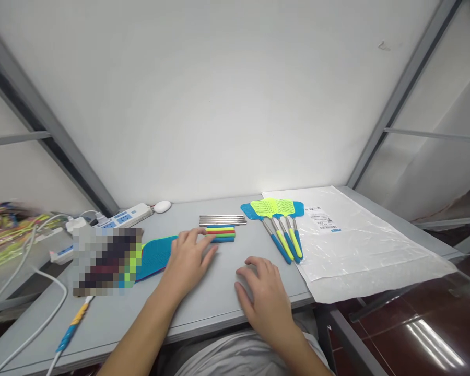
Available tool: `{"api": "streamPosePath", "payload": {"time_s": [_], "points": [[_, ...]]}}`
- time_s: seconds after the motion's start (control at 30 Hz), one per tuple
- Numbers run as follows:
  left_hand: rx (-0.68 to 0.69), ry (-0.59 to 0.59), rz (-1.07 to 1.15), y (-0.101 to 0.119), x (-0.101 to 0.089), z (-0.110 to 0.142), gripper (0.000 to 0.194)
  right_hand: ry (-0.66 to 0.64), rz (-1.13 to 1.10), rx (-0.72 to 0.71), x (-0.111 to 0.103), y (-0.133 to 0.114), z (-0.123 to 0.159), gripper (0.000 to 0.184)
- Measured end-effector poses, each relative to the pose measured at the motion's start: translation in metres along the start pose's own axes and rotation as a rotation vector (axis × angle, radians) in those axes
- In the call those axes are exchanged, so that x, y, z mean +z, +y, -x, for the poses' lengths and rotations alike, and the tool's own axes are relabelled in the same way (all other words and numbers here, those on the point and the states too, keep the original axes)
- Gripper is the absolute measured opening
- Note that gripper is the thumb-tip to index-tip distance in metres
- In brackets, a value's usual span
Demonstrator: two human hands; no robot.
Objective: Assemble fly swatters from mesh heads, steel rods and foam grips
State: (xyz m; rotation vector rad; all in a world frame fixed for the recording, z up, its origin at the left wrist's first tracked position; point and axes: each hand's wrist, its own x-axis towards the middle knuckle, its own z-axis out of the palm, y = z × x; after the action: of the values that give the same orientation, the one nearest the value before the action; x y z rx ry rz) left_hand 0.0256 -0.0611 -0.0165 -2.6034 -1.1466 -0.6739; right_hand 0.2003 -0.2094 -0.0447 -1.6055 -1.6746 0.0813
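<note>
My left hand [188,261] rests over the table with its fingers spread and its thumb apart. Its fingertips are at the left ends of several coloured handle tubes [226,234], blue, yellow, red and green; contact is hard to tell. Beside the wrist lies a stack of fly swatter heads [156,257], blue on top. Just behind the tubes is a row of thin metal rods [223,220]. My right hand [264,292] hovers near the table's front edge, fingers curved and apart, holding nothing. To its right, several whole fly swatters [284,230] lie fanned out, with blue and yellow heads.
A white plastic bag [356,256] with a printed label covers the table's right side. Power strips [129,215], a round white device [162,207] and a white cable [58,308] are at the left. A blurred, pixelated patch [105,261] hides something beside the heads. A wall stands behind.
</note>
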Motion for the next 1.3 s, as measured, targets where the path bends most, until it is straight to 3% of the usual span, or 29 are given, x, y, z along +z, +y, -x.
{"api": "streamPosePath", "payload": {"time_s": [0.2,0.63,0.87,1.0,1.13,1.3], "points": [[0.012,-0.147,0.064,0.004,-0.001,0.007,0.025,-0.042,0.116,0.049,0.001,0.001,-0.006,0.023],[0.013,-0.114,0.159,0.007,-0.004,0.013,0.024,-0.081,0.158,0.069,0.001,-0.002,-0.006,0.024],[0.054,-0.249,0.421,0.007,-0.003,0.016,0.013,-0.162,0.017,0.029,-0.012,-0.003,-0.014,0.026],[-0.012,-0.263,0.475,0.013,-0.005,0.019,0.020,-0.222,0.137,-0.007,-0.039,-0.007,-0.048,0.028],[-0.080,-0.245,0.511,0.018,-0.013,0.021,0.025,-0.510,0.442,0.014,-0.064,-0.010,-0.106,0.033],[-0.074,-0.224,0.510,0.018,-0.024,0.019,0.026,-0.688,0.558,0.080,-0.048,0.005,-0.176,0.027]]}}
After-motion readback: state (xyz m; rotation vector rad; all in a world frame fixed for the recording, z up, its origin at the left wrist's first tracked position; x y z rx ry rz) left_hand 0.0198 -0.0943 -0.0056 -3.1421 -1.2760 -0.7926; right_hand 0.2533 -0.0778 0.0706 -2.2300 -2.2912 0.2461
